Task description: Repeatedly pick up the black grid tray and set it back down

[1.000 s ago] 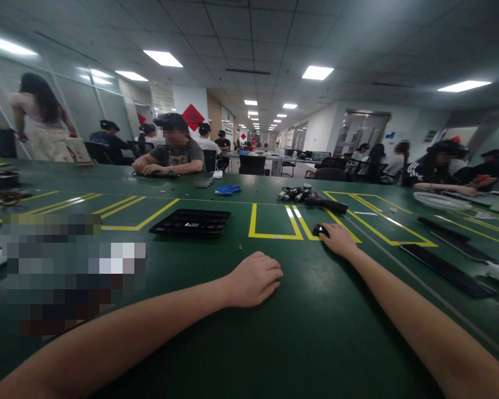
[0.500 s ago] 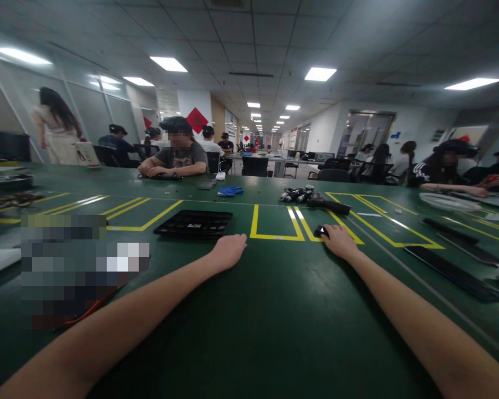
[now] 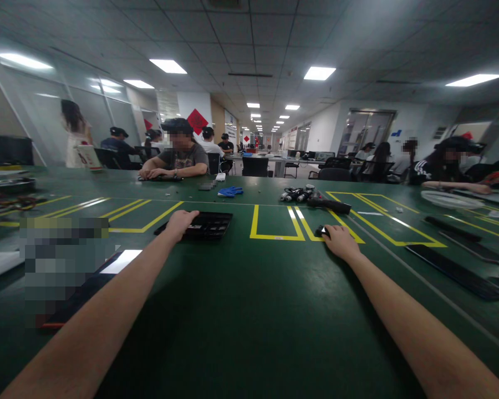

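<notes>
My left hand (image 3: 180, 224) is above the left part of a black compartmented tray (image 3: 210, 224), its thumb side turned to the right. The back of the hand hides most of its fingers, and whether it touches the tray I cannot tell. My right hand (image 3: 341, 241) rests on the green table (image 3: 249, 310), fingers closed round a small black object (image 3: 321, 230) with a light mark on it. Most of that object is covered by the fingers, so its kind does not show.
Ahead lie a blue glove (image 3: 230, 192) and a bundle of black cables (image 3: 297, 194). Yellow tape (image 3: 276, 238) marks rectangles on the table. Long black panels (image 3: 455, 271) lie at right; a partly blurred dark item (image 3: 81, 288) is beside my left forearm. A person (image 3: 178, 149) sits opposite.
My left hand has moved left, from the tray's near right corner to over its left part. My right hand stays at the small black object.
</notes>
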A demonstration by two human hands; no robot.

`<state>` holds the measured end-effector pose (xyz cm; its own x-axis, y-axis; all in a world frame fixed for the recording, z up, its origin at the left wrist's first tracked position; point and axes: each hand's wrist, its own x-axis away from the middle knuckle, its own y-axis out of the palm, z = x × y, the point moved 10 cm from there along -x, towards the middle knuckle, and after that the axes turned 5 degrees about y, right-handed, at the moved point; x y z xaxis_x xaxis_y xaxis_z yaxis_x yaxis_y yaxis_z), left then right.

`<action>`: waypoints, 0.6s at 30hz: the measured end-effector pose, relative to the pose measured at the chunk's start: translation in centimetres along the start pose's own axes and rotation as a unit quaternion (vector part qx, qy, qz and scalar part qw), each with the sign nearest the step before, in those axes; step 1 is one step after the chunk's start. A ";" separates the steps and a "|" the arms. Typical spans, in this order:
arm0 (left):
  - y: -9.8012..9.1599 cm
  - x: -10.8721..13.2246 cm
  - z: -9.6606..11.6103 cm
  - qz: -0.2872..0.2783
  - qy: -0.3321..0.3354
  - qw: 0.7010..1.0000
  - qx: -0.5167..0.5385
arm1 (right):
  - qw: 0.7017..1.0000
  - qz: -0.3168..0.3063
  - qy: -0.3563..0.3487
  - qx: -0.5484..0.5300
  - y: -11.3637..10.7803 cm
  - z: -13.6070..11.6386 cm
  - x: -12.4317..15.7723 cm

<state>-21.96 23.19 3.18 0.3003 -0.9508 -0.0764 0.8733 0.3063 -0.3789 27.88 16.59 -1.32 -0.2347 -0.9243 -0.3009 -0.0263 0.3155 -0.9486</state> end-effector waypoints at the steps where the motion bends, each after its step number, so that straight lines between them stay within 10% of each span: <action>1: -0.6 -0.2 -0.2 0.010 0.003 0.999 -0.054 | 1.000 0.000 0.003 -0.001 -0.1 0.0 0.2; 5: 0.0 -0.6 0.0 -0.026 0.038 0.919 -0.391 | 1.000 0.005 0.006 -0.001 -0.6 -0.5 1.1; 9: 1.8 -0.5 0.2 -0.073 0.054 0.859 -0.504 | 1.000 0.009 -0.009 -0.029 -1.0 -1.6 2.6; 18: 7.6 8.7 2.9 -0.089 0.210 0.902 -0.366 | 0.931 -0.086 -0.042 -0.352 -2.2 -7.9 9.4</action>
<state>-11.59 17.35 2.26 -0.1258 -0.9625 -0.2402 0.3602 0.1812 -0.9151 18.01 8.87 -1.33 -0.0914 -0.9785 -0.1849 -0.6944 0.1957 -0.6924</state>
